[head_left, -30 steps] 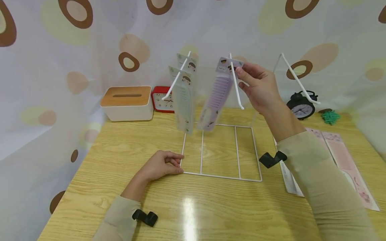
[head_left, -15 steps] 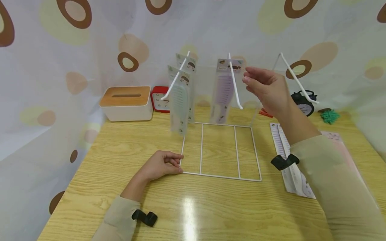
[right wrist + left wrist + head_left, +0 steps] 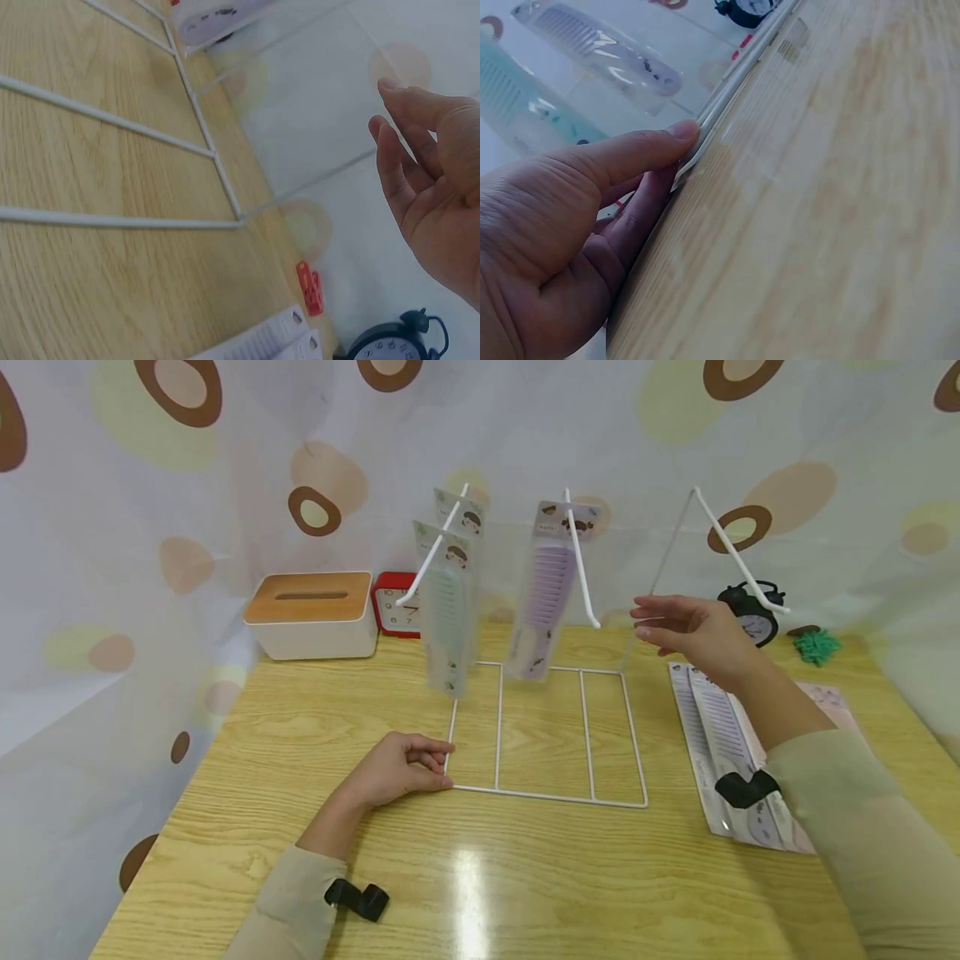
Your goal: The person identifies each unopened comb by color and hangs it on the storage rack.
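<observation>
My left hand [image 3: 397,766] pinches the near left corner of a white wire display rack [image 3: 555,795]; in the left wrist view the thumb [image 3: 649,150] lies on the wire, fingers beneath. Two packaged green combs [image 3: 447,610] hang on the rack's left hook. From the middle hook [image 3: 582,572] hangs a packaged purple comb [image 3: 550,581], slightly tilted. My right hand [image 3: 697,631] is in the air right of it, near the right hook [image 3: 738,556], which carries nothing. In the right wrist view the right hand [image 3: 442,165] has loosely bent fingers, holding nothing.
More packaged purple combs [image 3: 693,727] and a pink package [image 3: 832,702] lie on the table at right. A black alarm clock [image 3: 753,618], a green spiky item [image 3: 817,647], a tissue box [image 3: 311,627] and a red clock [image 3: 396,610] stand along the back. Red clips [image 3: 310,289] lie there too.
The right hand has let go of the purple comb's card and moved right and down. The comb now hangs freely, swinging. The left hand has stayed on the rack corner.
</observation>
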Demonstrator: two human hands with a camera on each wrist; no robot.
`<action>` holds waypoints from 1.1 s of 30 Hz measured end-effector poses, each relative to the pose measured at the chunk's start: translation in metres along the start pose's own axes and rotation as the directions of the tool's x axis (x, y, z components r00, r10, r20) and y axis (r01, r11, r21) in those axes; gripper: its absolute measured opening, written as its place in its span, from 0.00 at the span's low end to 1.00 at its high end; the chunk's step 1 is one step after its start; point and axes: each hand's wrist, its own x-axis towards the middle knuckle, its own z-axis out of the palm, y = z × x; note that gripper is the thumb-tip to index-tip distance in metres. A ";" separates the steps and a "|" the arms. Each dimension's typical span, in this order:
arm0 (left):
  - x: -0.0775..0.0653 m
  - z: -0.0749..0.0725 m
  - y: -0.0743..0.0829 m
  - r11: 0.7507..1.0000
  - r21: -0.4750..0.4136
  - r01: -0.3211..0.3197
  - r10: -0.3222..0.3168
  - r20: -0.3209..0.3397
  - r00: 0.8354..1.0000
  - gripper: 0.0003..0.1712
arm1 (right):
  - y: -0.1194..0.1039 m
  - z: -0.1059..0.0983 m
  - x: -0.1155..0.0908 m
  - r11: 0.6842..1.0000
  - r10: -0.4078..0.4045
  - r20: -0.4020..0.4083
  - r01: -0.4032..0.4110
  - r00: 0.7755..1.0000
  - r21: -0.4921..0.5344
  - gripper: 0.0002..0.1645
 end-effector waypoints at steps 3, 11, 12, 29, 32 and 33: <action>0.000 0.000 0.000 1.000 0.003 0.002 -0.002 0.001 1.000 0.28 | 0.019 -0.008 -0.004 0.999 0.040 0.012 -0.040 0.999 -0.029 0.32; 0.001 -0.001 -0.002 1.000 0.014 -0.001 0.001 0.000 1.000 0.29 | 0.075 -0.031 -0.011 0.990 0.117 0.011 -0.116 0.993 -0.081 0.36; 0.001 -0.001 -0.002 1.000 0.013 -0.001 0.001 -0.001 1.000 0.29 | 0.082 -0.034 -0.011 0.988 0.122 0.011 -0.120 0.993 -0.100 0.36; -0.001 0.000 0.000 1.000 0.004 0.007 -0.007 -0.008 1.000 0.28 | 0.129 -0.057 -0.014 0.854 0.191 0.060 -0.136 0.980 -0.502 0.54; -0.001 0.000 -0.001 1.000 0.005 0.009 -0.009 -0.007 1.000 0.28 | 0.130 -0.056 -0.013 0.845 0.208 0.057 -0.150 0.976 -0.513 0.55; -0.001 -0.001 -0.001 1.000 0.006 0.008 -0.008 -0.005 1.000 0.28 | 0.130 -0.055 -0.012 0.847 0.209 0.056 -0.153 0.976 -0.509 0.54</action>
